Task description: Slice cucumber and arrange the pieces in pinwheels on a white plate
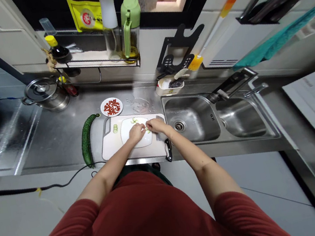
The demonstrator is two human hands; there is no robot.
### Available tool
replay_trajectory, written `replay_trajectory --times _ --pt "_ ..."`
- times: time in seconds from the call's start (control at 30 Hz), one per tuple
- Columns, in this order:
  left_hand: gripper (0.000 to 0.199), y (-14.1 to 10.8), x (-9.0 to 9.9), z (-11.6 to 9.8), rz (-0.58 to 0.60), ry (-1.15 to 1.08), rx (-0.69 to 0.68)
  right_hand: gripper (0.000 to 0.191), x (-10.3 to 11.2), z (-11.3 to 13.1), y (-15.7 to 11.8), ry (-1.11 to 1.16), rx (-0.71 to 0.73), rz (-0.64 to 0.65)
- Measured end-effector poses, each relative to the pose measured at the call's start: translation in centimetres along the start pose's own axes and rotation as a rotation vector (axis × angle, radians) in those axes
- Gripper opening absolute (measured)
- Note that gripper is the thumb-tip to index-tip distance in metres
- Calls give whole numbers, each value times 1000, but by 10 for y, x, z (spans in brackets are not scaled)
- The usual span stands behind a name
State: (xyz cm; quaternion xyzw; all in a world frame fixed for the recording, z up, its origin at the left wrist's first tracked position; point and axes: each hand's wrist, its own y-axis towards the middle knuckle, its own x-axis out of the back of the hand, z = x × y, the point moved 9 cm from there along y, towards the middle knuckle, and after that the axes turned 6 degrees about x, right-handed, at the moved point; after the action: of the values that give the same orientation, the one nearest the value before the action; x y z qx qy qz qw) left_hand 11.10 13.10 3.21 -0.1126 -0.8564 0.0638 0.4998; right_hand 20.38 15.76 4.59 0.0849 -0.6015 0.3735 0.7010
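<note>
2 hands are meeting over a white plate (126,131), and a knife (168,148) is lying near the right forearm (185,145).
Leftmost, the green slices (134,120) on the plate could be shifting if a fingertip is brushing them; rightmost, the knife could be falling off the table (63,138) if the forearm is catching its handle near the front edge. The left hand (137,132) is angling inward, fingers bunching; the right hand (155,125) is bending inward, fingertips curling together. Whether either is gripping a slice, I cannot tell.
</note>
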Motion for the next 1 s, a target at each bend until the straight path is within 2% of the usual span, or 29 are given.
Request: replay_trajectory --times 0.33,0.57,0.73,1.0 --pt "24 1 1 -3 -2 2 -9 14 2 -9 -4 110 -76 -8" --pt "24 1 -1 -4 35 21 16 13 -4 -8 -1 130 -33 -31" --pt "20 2 0 -2 34 19 13 13 -9 -13 -1 152 -76 -30" --pt "20 4 1 0 23 -9 36 17 -5 -10 -4 180 -85 -36"
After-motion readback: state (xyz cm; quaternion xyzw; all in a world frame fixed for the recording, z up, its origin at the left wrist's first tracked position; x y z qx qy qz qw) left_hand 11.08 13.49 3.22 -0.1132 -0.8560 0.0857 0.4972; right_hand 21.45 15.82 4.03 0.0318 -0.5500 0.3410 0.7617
